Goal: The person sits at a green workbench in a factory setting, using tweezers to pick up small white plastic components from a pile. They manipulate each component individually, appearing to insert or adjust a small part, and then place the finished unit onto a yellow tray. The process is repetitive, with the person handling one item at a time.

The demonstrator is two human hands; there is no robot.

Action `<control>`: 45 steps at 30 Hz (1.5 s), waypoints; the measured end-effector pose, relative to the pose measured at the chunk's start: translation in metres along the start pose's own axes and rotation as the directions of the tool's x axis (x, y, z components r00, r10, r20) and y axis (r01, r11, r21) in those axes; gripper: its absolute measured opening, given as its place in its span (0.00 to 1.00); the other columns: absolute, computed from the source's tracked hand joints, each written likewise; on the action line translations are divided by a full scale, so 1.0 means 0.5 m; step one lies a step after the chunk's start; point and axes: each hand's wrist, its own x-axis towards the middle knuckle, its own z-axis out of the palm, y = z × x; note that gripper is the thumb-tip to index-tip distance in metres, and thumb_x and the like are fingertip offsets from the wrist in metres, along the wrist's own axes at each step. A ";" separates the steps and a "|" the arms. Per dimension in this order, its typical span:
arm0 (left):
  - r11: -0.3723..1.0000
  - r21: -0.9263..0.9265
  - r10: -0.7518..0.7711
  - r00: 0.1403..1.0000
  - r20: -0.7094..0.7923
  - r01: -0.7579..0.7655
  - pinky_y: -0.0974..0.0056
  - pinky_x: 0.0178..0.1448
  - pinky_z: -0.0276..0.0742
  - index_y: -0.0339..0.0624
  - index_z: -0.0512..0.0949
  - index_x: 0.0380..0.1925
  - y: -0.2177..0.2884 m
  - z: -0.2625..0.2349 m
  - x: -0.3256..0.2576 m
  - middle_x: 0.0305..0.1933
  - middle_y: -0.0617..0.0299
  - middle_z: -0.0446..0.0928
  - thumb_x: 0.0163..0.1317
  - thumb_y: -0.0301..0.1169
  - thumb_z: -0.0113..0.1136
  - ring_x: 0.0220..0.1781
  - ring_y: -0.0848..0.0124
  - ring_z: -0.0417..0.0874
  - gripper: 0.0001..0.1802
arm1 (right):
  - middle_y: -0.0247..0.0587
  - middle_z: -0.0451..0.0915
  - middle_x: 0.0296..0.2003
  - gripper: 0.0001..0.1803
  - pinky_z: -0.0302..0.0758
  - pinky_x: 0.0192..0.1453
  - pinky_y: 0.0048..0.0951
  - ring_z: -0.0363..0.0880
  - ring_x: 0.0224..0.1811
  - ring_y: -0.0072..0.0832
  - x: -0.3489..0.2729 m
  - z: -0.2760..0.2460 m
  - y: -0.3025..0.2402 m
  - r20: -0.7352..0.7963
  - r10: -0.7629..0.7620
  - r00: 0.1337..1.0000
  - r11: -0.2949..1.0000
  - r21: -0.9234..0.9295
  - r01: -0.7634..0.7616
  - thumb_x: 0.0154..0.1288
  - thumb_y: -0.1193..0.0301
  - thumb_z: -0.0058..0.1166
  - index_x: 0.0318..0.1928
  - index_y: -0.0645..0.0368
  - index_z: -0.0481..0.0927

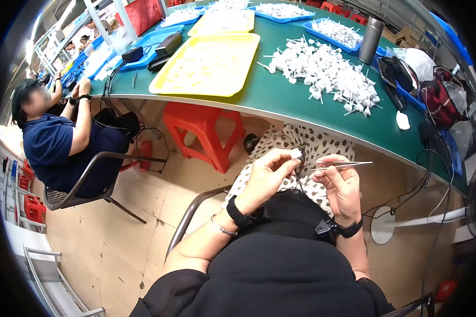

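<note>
Over my lap, my left hand (269, 173) pinches a small white plastic piece (296, 153) between thumb and fingertips. Something small and dark sits right beside that piece, too small to make out. Just to the right, my right hand (342, 191) grips a pair of metal tweezers (358, 164) between thumb and fingers. The tweezers lie nearly level, one end toward the white piece and the other out to the right. On the green table ahead is a loose heap of similar white plastic parts (322, 71), many with thin stems.
A yellow tray (247, 66) and blue trays (322, 38) of white parts cover the table's far side. A grey bottle (372, 41) and bags (443, 95) stand at right. Under the table is a red stool (201, 129). A co-worker (63, 132) sits at left.
</note>
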 end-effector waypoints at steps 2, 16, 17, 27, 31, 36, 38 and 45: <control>1.000 0.020 -0.005 0.999 0.036 0.005 0.73 0.42 0.79 0.39 0.82 0.50 -0.008 0.012 -0.009 0.36 0.66 0.83 0.71 0.25 0.65 0.36 0.81 0.80 0.09 | 0.48 0.84 0.47 0.12 0.87 0.55 0.37 0.87 0.46 0.33 -0.007 0.004 0.000 -0.012 -0.041 0.999 0.998 -0.043 0.040 0.75 0.76 0.56 0.56 0.67 0.77; 0.948 0.206 0.235 0.970 0.064 -0.243 0.69 0.40 0.82 0.36 0.83 0.45 -0.042 0.021 -0.019 0.40 0.59 0.80 0.64 0.18 0.66 0.37 0.72 0.86 0.09 | 0.45 0.85 0.47 0.11 0.83 0.59 0.30 0.86 0.51 0.30 -0.016 0.027 0.025 -0.015 -0.219 0.976 0.907 -0.370 0.198 0.75 0.79 0.57 0.54 0.69 0.78; 0.938 0.228 0.253 0.965 0.072 -0.262 0.69 0.40 0.82 0.36 0.83 0.44 -0.040 0.021 -0.019 0.40 0.59 0.80 0.64 0.17 0.66 0.37 0.72 0.86 0.09 | 0.45 0.85 0.47 0.11 0.83 0.58 0.29 0.86 0.51 0.29 -0.017 0.026 0.027 -0.018 -0.231 0.973 0.898 -0.390 0.206 0.75 0.79 0.57 0.54 0.69 0.78; 0.880 0.317 0.337 0.935 0.107 -0.354 0.67 0.41 0.82 0.35 0.83 0.41 -0.043 0.017 -0.017 0.40 0.58 0.81 0.62 0.15 0.64 0.38 0.69 0.85 0.09 | 0.42 0.86 0.43 0.09 0.82 0.51 0.24 0.87 0.45 0.25 -0.018 0.036 0.036 -0.031 -0.292 0.956 0.830 -0.506 0.237 0.73 0.79 0.60 0.51 0.68 0.81; 0.864 0.339 0.350 0.928 0.127 -0.372 0.66 0.41 0.82 0.36 0.83 0.41 -0.043 0.017 -0.018 0.40 0.57 0.80 0.62 0.15 0.64 0.38 0.68 0.84 0.09 | 0.41 0.86 0.42 0.08 0.82 0.49 0.23 0.87 0.44 0.24 -0.017 0.035 0.038 -0.031 -0.304 0.952 0.809 -0.536 0.241 0.73 0.79 0.60 0.49 0.68 0.82; 0.854 0.366 0.341 0.929 0.141 -0.369 0.68 0.41 0.81 0.37 0.84 0.40 -0.038 0.016 -0.018 0.41 0.59 0.82 0.65 0.19 0.67 0.40 0.71 0.84 0.05 | 0.41 0.86 0.40 0.08 0.82 0.46 0.22 0.87 0.42 0.23 -0.019 0.035 0.036 -0.050 -0.292 0.955 0.811 -0.542 0.220 0.73 0.79 0.60 0.49 0.69 0.82; 0.851 0.371 0.342 0.928 0.145 -0.372 0.68 0.41 0.82 0.37 0.84 0.40 -0.037 0.016 -0.018 0.40 0.59 0.82 0.64 0.19 0.67 0.40 0.71 0.84 0.05 | 0.40 0.86 0.40 0.07 0.82 0.45 0.22 0.86 0.41 0.23 -0.018 0.033 0.036 -0.045 -0.292 0.955 0.801 -0.557 0.219 0.73 0.79 0.60 0.48 0.69 0.82; 0.849 0.373 0.341 0.928 0.153 -0.373 0.68 0.40 0.81 0.36 0.83 0.39 -0.039 0.017 -0.018 0.40 0.59 0.82 0.64 0.18 0.67 0.39 0.71 0.84 0.05 | 0.39 0.87 0.39 0.07 0.81 0.45 0.21 0.85 0.40 0.21 -0.016 0.033 0.038 -0.046 -0.292 0.955 0.814 -0.536 0.223 0.73 0.78 0.61 0.48 0.68 0.82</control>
